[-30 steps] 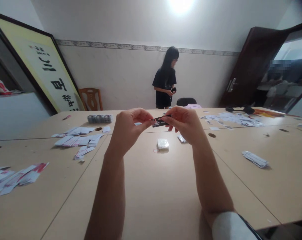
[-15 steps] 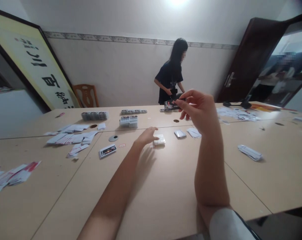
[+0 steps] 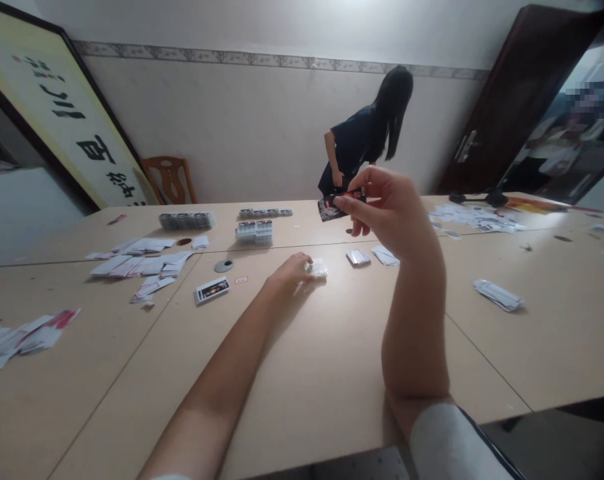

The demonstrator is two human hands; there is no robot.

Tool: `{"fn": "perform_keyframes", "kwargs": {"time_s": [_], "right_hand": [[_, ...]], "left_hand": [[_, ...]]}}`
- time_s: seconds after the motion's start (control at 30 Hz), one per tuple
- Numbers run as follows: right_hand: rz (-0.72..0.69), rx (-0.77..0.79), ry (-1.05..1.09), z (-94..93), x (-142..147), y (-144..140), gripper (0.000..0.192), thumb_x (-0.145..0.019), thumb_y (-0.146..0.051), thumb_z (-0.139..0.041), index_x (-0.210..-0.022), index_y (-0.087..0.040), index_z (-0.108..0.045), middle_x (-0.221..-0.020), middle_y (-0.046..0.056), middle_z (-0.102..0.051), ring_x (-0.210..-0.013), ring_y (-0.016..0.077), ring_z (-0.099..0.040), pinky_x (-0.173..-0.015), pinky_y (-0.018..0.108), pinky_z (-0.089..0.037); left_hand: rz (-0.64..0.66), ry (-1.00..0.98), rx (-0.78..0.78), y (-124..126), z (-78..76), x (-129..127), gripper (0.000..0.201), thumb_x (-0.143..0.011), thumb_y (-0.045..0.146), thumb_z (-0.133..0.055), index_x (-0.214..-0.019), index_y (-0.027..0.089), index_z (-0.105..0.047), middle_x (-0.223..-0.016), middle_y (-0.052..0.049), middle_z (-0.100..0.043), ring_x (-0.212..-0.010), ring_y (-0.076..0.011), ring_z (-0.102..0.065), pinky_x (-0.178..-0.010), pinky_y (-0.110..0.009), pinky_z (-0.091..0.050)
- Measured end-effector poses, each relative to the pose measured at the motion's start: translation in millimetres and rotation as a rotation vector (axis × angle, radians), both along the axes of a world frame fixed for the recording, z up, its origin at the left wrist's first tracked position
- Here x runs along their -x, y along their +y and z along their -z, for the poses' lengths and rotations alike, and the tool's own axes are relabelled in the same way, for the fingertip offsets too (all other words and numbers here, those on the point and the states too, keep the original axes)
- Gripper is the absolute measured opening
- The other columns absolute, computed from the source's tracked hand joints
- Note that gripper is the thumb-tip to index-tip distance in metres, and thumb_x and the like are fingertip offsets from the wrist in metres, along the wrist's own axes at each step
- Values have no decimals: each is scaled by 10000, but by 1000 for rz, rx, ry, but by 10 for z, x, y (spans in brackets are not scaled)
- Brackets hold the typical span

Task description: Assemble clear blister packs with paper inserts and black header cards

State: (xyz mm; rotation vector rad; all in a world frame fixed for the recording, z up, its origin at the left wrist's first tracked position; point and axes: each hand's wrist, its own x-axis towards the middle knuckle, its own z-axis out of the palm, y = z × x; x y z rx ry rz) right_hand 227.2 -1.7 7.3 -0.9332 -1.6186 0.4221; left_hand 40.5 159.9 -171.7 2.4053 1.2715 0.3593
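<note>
My right hand (image 3: 382, 207) is raised above the table and pinches a dark printed card (image 3: 332, 207) between thumb and fingers. Low over the tabletop, my left hand (image 3: 292, 272) has its thumb and fingers closed at the left side of a small stack of clear plastic pieces (image 3: 319, 269), perhaps card sleeves. A little to the right of that stack lies a pale stack of cards (image 3: 358, 257), with loose white slips (image 3: 385, 255) beside it. On the left is a white-edged stack with a dark printed card (image 3: 213, 291) on top.
Rows of stacked cards (image 3: 187, 220) and further stacks (image 3: 255, 232) stand toward the back of the table (image 3: 322, 373). White paper slips (image 3: 137, 263) lie in piles at left, and more papers (image 3: 477, 219) at right. A person in dark clothes (image 3: 355, 140) leans behind the table.
My left hand has closed in on the clear plastic stack. My right hand has shifted slightly left with the card. The person behind has moved right and bent forward.
</note>
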Motion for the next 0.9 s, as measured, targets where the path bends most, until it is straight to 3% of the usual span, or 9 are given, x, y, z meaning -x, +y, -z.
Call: {"fn": "perform_keyframes", "kwargs": {"time_s": [0.13,0.37,0.53,0.67,0.9], "right_hand": [[-37,-3,-21,-28,17,-52,324,-790,-435,-794,-747,-211,-564,-651,-32,-532,-477,95,-542,-429,255,-440],[-88,-2,-63,2,44,-26,343,-809,-448,-788,-749,-204,-554,-656,-26,-525,-475,106,-557,-421,257,-416],[-59,12,-89,12,47,-7,331,-815,-431,-790,-765,-201,-557,-666,-26,-539,-486,109,-579,-430,250,-414],[-7,4,-69,6,10,-4,329,-826,-434,-776,-748,-206,-553,-632,-28,-567,-453,114,-600,-398,242,-428],[33,54,-39,39,-130,119,295,-860,-399,-735,-766,-200,-538,-636,1,-644,-465,139,-658,-382,229,-446]], "left_hand": [[-2,-45,14,-30,-19,6,336,-951,369,-642,-1204,149,-621,-1220,-103,-629,-1069,-244,-630,-920,-462,-537],[33,-218,-13,25,-312,182,514,-669,324,-836,-1113,170,-629,-1188,-79,-660,-1136,-286,-600,-975,-373,-470],[38,-301,16,-20,-472,233,483,-670,383,-807,-1061,174,-617,-1182,-105,-664,-1146,-316,-605,-964,-406,-476],[83,-381,22,-179,-758,289,510,-697,384,-808,-1114,186,-592,-1277,-135,-624,-1217,-332,-584,-974,-439,-486],[274,-515,-77,-685,-1384,379,559,-691,325,-859,-1167,235,-579,-1388,-104,-572,-1315,-262,-533,-1122,-432,-412]]}}
